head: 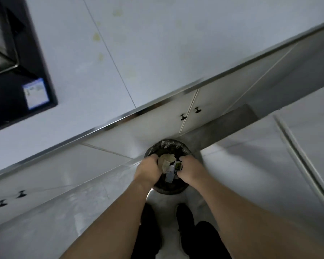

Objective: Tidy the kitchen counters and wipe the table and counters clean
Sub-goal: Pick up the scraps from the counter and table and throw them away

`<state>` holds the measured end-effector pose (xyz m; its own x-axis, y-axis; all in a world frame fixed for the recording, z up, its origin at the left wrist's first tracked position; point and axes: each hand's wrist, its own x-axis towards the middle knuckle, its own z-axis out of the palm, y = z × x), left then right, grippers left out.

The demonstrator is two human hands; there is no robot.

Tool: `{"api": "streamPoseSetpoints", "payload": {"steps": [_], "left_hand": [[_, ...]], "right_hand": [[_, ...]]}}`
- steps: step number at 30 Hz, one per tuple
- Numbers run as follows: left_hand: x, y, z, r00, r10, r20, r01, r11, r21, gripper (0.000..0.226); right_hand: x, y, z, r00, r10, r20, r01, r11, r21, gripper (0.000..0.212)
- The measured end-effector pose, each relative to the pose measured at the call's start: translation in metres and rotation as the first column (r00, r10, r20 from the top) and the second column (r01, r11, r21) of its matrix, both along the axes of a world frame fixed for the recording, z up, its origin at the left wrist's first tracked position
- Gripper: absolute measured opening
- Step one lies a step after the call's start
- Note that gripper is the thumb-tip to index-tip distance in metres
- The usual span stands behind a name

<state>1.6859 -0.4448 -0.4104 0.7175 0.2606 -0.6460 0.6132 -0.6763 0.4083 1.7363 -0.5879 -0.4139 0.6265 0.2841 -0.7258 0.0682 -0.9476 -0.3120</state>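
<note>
A small round trash bin [168,165], lined with a dark plastic bag, stands on the pale floor [241,174] directly in front of my feet. It sits just below the white cabinet doors [176,109] under the kitchen counter [138,53]. Inside the bin lie crumpled paper scraps and wrappers [169,163], filling it near to the rim.

My left hand [148,170] grips the left side of the bin's rim, fingers curled over the bag's edge. My right hand [190,169] grips the right side of the rim the same way, fingers curled inward over the edge. Both forearms reach straight down toward the bin.

Behind the bin, beyond the cabinet doors with their small dark knobs [190,113], the pale counter runs across with a metal-trimmed edge and a few faint yellowish stains [96,36]. Far to the left of the bin, a black cooktop [36,71] is set into the counter, with a small sticker [36,93] on its near corner. My dark shoes [148,221] stand just on my side of the bin.
</note>
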Motion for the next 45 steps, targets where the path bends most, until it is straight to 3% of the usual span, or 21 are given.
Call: {"api": "streamPoseSetpoints", "payload": {"steps": [1,8,13,17,22,29,37,42,45], "left_hand": [[-0.004,0.002,0.029,1.000,-0.010,0.014,0.010,1.000,0.006,0.025],[-0.067,0.017,0.211,0.996,0.008,0.094,-0.021,0.990,0.141,0.035],[-0.144,0.039,0.268,0.968,0.211,0.138,-0.236,0.950,0.205,0.036],[-0.225,0.056,0.291,0.898,0.403,0.178,-0.439,0.858,0.268,0.034],[-0.349,0.063,0.304,0.762,0.604,0.232,-0.647,0.699,0.303,0.039],[-0.537,0.056,0.305,0.507,0.828,0.241,-0.855,0.446,0.266,0.042],[-0.749,0.019,0.292,0.213,0.954,0.210,-0.957,0.160,0.242,0.038],[-0.832,-0.003,0.281,0.024,0.978,0.209,-0.975,-0.023,0.222,0.037],[-0.855,-0.013,0.278,-0.041,0.980,0.192,-0.974,-0.082,0.211,0.037]], "right_hand": [[-0.002,0.002,0.029,1.000,0.025,0.012,-0.025,1.000,-0.006,0.047],[-0.040,0.023,0.202,0.958,0.274,0.082,-0.279,0.958,0.057,0.054],[-0.075,0.056,0.254,0.866,0.473,0.161,-0.491,0.867,0.091,0.042],[-0.124,0.096,0.280,0.753,0.624,0.210,-0.651,0.753,0.095,0.047],[-0.221,0.144,0.301,0.566,0.786,0.247,-0.820,0.568,0.073,0.048],[-0.391,0.193,0.314,0.294,0.924,0.244,-0.956,0.288,0.058,0.048],[-0.620,0.216,0.316,-0.025,0.975,0.222,-0.994,-0.048,0.099,0.051],[-0.713,0.216,0.310,-0.204,0.958,0.199,-0.969,-0.227,0.098,0.057],[-0.744,0.222,0.306,-0.279,0.942,0.186,-0.952,-0.297,0.077,0.058]]}}
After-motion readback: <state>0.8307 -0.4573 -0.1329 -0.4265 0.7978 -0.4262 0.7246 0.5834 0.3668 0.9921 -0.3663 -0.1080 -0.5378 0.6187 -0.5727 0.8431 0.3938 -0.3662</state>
